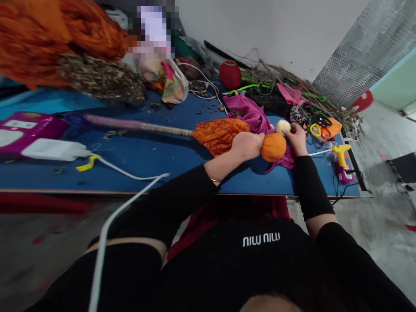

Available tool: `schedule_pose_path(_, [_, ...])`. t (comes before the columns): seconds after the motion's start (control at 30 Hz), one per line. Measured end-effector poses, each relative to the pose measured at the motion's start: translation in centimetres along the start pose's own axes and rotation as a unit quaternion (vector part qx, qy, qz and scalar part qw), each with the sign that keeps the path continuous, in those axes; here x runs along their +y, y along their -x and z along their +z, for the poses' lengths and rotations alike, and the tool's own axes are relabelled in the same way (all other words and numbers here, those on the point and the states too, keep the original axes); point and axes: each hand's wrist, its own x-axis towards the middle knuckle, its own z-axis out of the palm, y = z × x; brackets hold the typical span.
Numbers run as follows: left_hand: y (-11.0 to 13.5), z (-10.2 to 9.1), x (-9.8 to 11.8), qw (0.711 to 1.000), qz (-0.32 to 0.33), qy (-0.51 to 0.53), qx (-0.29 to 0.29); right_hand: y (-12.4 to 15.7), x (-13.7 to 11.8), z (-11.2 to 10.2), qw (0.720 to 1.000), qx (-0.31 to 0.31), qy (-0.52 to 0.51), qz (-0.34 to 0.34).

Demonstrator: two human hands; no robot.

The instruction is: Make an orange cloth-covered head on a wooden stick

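Observation:
My left hand (pixel 246 145) is closed around gathered orange fabric (pixel 218 134), just behind an orange cloth-covered ball (pixel 273 147). The fabric wraps the end of a long pink-wrapped stick (pixel 130 125) lying across the blue table (pixel 156 151). My right hand (pixel 296 138) rests beside the ball, fingers curled next to a small cream ball (pixel 282 126); whether it grips the cream ball is unclear. Magenta cloth (pixel 248 113) lies under and behind both hands.
A yellow glue gun (pixel 341 152) lies at the table's right end, scissors (pixel 320 128) and twigs (pixel 328 106) behind it. A red ball (pixel 230 74) sits at the back. A purple power strip (pixel 29 125), white adapter (pixel 52 149) and white cable (pixel 123 203) lie left.

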Motion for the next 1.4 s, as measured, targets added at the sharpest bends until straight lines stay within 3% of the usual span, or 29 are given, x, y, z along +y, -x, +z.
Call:
schedule_pose_path(0.17, [0.1, -0.2, -0.1, 1.0, -0.012, -0.017, -0.02, 0.6, 0.5, -0.3, 0.997, 0.001, 0.063, -0.043])
schedule_pose_path(0.37, [0.0, -0.1, -0.1, 0.999, -0.013, -0.021, -0.024, 1.3, 0.7, -0.9, 0.999, -0.017, -0.006, 0.044])
schedule_pose_path(0.5, [-0.1, 0.2, -0.2, 1.0, -0.008, -0.018, -0.012, 1.3, 0.7, -0.7, 0.999, -0.026, -0.012, 0.043])
schedule_pose_path(0.67, [-0.1, -0.1, 0.0, 1.0, 0.003, -0.007, -0.005, 1.6, -0.9, -1.2, 0.997, 0.019, -0.065, 0.021])
schedule_pose_path(0.83, [-0.2, -0.4, 0.2, 1.0, 0.01, 0.011, -0.005, -0.2, -5.2, -3.6, 0.992, 0.036, -0.117, 0.01])
schedule_pose_path(1.1, [-0.2, -0.2, 0.1, 0.999, 0.026, 0.038, 0.017, -5.6, -15.2, -7.6, 0.984, -0.005, -0.171, -0.05])
schedule_pose_path(1.4, [-0.2, -0.2, 0.1, 0.998, 0.022, 0.052, 0.013, -4.2, -25.2, -9.7, 0.967, 0.048, -0.2, -0.153])
